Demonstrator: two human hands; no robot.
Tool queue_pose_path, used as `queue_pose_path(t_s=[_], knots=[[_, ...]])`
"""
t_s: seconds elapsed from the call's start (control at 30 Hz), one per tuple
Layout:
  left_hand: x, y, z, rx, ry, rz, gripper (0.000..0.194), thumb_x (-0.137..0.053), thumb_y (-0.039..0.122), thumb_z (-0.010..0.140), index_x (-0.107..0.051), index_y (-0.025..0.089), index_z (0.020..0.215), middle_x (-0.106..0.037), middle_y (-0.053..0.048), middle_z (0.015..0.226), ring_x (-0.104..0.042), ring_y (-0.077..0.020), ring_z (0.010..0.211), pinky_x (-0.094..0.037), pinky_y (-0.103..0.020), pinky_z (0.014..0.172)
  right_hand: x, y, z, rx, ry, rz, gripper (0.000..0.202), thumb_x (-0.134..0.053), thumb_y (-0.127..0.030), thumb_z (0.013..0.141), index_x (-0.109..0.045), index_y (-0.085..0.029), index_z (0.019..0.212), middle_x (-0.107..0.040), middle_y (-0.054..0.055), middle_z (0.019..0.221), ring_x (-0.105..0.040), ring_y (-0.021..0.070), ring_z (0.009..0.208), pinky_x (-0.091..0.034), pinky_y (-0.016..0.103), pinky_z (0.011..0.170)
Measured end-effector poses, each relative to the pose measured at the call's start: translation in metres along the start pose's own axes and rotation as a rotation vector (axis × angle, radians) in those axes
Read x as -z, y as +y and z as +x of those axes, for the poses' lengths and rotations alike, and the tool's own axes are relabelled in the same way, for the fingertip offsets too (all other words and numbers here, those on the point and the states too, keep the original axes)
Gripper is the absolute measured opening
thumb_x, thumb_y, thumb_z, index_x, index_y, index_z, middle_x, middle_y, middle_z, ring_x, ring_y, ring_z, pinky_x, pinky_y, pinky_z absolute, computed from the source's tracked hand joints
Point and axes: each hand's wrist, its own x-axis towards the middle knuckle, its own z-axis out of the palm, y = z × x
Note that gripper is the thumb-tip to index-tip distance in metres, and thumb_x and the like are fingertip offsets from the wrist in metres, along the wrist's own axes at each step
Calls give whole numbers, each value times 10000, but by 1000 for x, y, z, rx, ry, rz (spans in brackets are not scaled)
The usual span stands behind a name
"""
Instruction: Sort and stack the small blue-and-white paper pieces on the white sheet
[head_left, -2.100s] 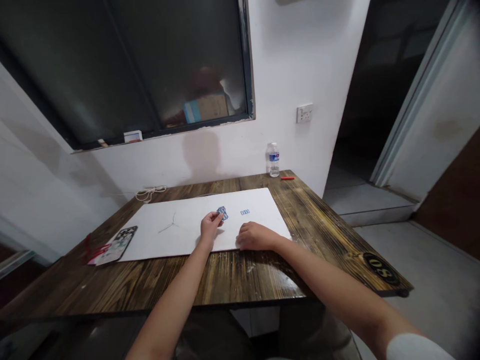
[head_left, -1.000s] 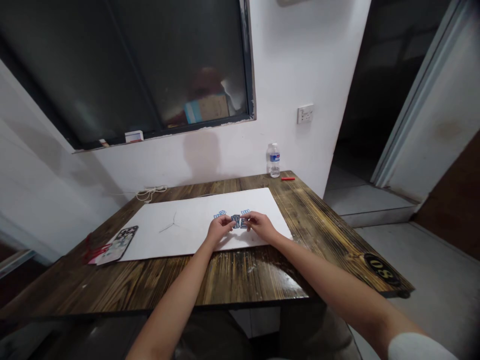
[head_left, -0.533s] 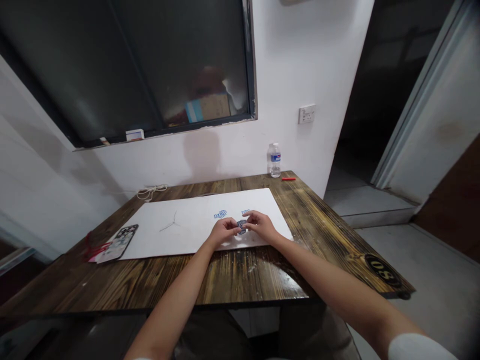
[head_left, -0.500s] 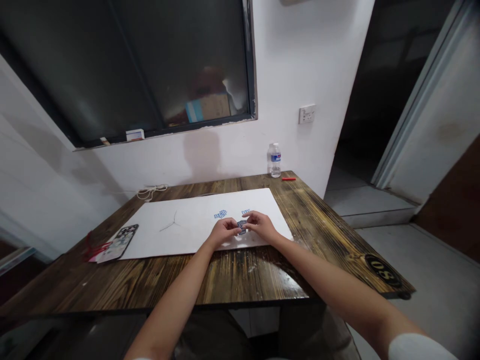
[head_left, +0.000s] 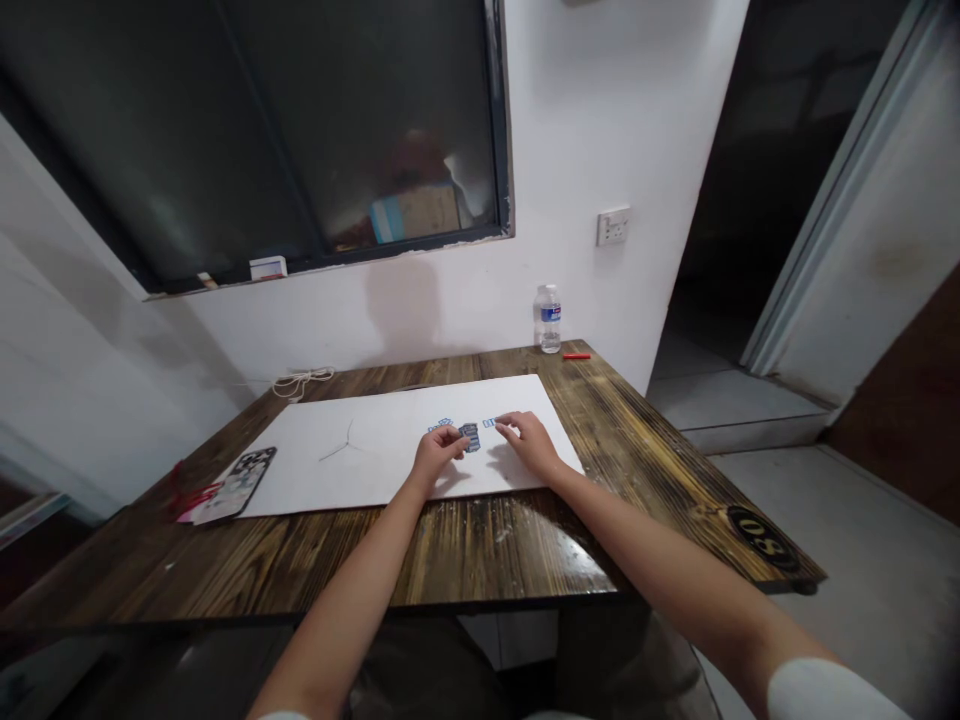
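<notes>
My left hand [head_left: 437, 452] pinches a small dark blue piece with lighter stripes [head_left: 470, 437] between thumb and fingers, held just over the white board [head_left: 300, 480]. The piece is too small to name. To the right, my right hand [head_left: 527, 440] has its thumb and index finger apart, with the fingertips beside small blue ladder-like pieces [head_left: 490, 423] on the board. Behind my left hand lies another cluster of small blue pieces [head_left: 444, 422], partly covered by its fingers.
A patterned phone case [head_left: 251, 475] and red cord [head_left: 196, 500] lie at the board's left end. Thin dark lines [head_left: 348, 442] mark the board. A white cable [head_left: 301, 380], a water bottle [head_left: 550, 320] and a red pen-like stick [head_left: 577, 356] are along the wooden table's [head_left: 510, 550] back.
My hands have moved apart. The dark blue striped piece, held between both hands before, has shifted left with my left hand, while my right hand has let go and reached forward to the blue pieces.
</notes>
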Motion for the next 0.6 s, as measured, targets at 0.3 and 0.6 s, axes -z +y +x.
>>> queue_pose_path(t_s=[0.3, 0.6], knots=[[8, -5, 10, 23, 306, -124, 372, -797, 436, 545, -566, 170, 666, -539, 44, 527, -473, -77, 453, -379, -207, 478, -2, 3, -1, 41, -383, -516, 655, -493, -534, 899, -391, -172, 1436, -363, 141, 1509, -173, 373, 1425, -136, 607, 1109], [10, -5, 10, 44, 329, -126, 379, -793, 438, 536, -563, 171, 676, -539, 50, 535, -482, -76, 462, -389, -203, 493, 2, -2, -3, 37, -422, -516, 609, -524, -528, 886, -448, -187, 1385, -540, 146, 1362, -324, 358, 1346, -150, 574, 1091]])
